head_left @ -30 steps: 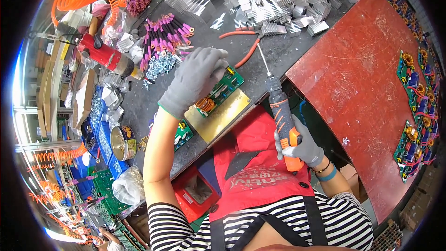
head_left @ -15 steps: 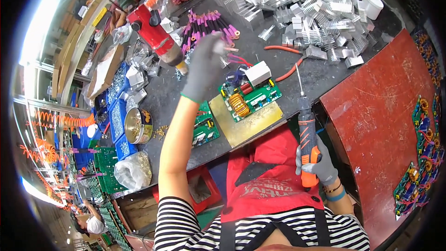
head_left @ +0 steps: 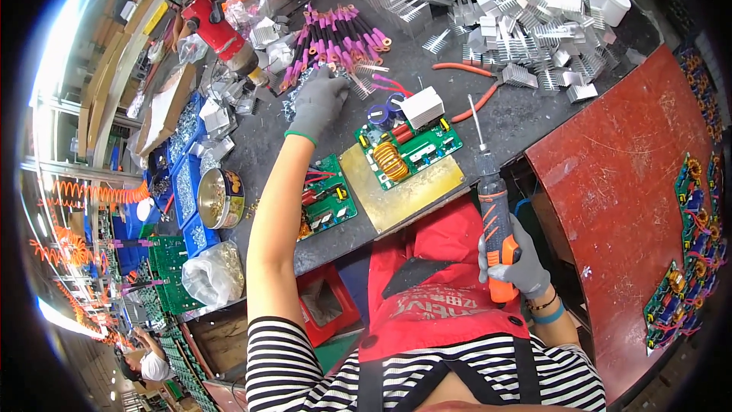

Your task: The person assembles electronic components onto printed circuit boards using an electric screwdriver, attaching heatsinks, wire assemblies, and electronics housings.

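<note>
My right hand (head_left: 528, 265) in a grey glove is wrapped round an orange and black electric screwdriver (head_left: 497, 229), its long bit pointing up and away. My left hand (head_left: 319, 105), gloved too, is down at a small heap of silvery metal pieces (head_left: 290, 105); its fingers are bent together and whatever they hold is hidden. Between the hands a green circuit board (head_left: 419, 154), carrying a copper coil, blue capacitors and a white heat sink (head_left: 423, 107), lies on a brass-coloured plate (head_left: 381, 206). Another circuit board (head_left: 335, 210) lies left of the plate, partly behind my left forearm.
Black cables with pink ends (head_left: 335, 38) lie beyond my left hand, beside a red power tool (head_left: 221, 34). Orange-handled pliers (head_left: 499, 80) lie before a pile of heat sinks (head_left: 518, 30). Blue bins (head_left: 187, 183) and a round tin (head_left: 221, 198) stand left; a red board (head_left: 625, 206) is at right.
My left hand has moved down and left from above the cables to the heap of metal pieces. The red power tool has shifted up and left. My right hand still holds the screwdriver.
</note>
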Demonstrator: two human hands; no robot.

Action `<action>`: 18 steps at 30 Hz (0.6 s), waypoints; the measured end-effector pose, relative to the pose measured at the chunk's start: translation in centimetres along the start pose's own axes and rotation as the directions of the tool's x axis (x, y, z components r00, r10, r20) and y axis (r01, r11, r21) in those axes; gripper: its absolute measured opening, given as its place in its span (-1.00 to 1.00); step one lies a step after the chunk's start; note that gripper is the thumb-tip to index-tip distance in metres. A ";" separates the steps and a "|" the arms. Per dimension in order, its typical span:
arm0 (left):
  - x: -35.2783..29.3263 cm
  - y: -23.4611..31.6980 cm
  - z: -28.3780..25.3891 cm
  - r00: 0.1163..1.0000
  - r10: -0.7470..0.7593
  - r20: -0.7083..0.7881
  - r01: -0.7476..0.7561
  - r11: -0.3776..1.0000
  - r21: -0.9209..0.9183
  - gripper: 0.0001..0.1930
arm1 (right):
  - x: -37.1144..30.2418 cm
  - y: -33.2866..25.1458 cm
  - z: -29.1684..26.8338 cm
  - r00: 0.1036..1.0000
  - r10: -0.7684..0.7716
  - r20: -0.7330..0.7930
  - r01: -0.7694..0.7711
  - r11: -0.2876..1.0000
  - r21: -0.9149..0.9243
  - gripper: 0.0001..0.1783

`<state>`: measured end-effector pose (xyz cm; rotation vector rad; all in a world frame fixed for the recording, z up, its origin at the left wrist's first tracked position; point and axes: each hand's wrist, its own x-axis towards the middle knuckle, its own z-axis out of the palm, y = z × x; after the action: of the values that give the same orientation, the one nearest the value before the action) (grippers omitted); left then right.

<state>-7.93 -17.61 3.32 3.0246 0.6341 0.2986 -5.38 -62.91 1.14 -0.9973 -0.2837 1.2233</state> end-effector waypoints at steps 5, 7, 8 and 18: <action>0.0 0.0 0.8 0.966 0.248 -0.069 -0.209 0.913 0.350 -0.82 | -0.2 -0.3 0.4 0.999 -0.008 0.043 0.009 1.000 -0.028 0.00; -0.3 0.8 0.4 0.975 0.213 -0.061 -0.185 0.934 0.304 -0.82 | -0.3 -0.3 0.4 0.999 -0.007 0.045 0.009 0.999 -0.036 -0.01; -0.4 1.2 0.3 0.984 0.169 -0.051 -0.150 0.954 0.260 -0.81 | -0.3 -0.2 0.3 0.999 -0.007 0.046 0.009 0.999 -0.041 -0.03; -2.5 1.2 -0.4 0.997 0.036 -0.071 -0.045 0.991 -0.124 -0.75 | -0.5 0.0 0.3 0.998 -0.006 0.055 0.009 0.999 -0.048 -0.05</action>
<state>-9.75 -19.73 3.39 2.9203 0.5369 0.4284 -5.73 -63.19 1.49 -1.0046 -0.3617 1.2433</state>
